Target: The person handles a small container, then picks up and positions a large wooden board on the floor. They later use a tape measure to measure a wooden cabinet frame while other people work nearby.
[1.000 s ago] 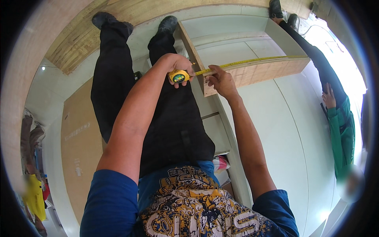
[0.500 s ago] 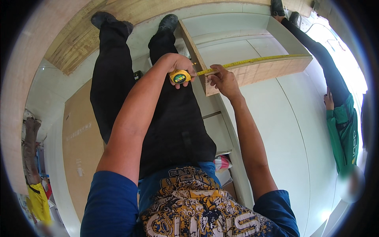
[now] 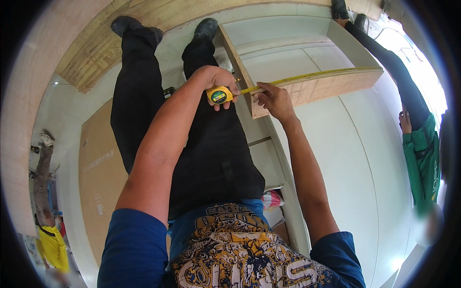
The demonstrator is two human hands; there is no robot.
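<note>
My left hand (image 3: 222,85) is wrapped round the yellow case of a tape measure (image 3: 219,95). From the case the yellow blade (image 3: 317,74) runs out to the right, along the top edge of a plywood side (image 3: 331,88) of a shallow wooden frame. My right hand (image 3: 275,101) is at the frame's near left corner, with thumb and forefinger pinching the blade against the wood. The far end of the blade lies at the frame's right corner. A second plywood strip (image 3: 234,55) meets this corner from behind.
The frame rests on a large white panel (image 3: 336,144). To my left leans a brown board (image 3: 98,153). A person in green (image 3: 422,158) stands at the right edge, and another in yellow (image 3: 52,245) is at the far left. Light plywood (image 3: 96,53) lies by my feet.
Both hands keep their hold on the tape with hardly any movement. The view has shifted slightly, and the person in yellow at the left has changed position a little.
</note>
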